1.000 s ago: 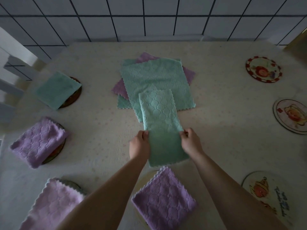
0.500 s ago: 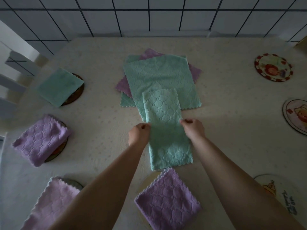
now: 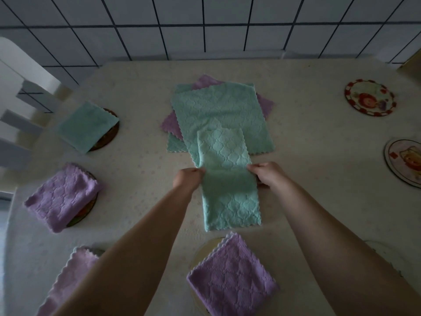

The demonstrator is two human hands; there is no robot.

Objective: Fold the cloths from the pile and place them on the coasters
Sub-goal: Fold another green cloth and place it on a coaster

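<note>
You hold a green strip at mid-length, one hand on each side.

Your left hand (image 3: 188,180) and right hand (image 3: 265,174) pinch the long edges of the strip (image 3: 227,179); its far end lies on the pile (image 3: 222,110), its near end on the table (image 3: 319,156).

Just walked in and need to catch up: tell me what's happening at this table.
A person is folding cloths and setting them on coasters. Both hands, the left hand and right hand, pinch the long edges of a green cloth folded into a strip, its far end lying on the pile. Four folded cloths already sit on coasters at the left and near side. At least two coasters on the right are bare.
</note>
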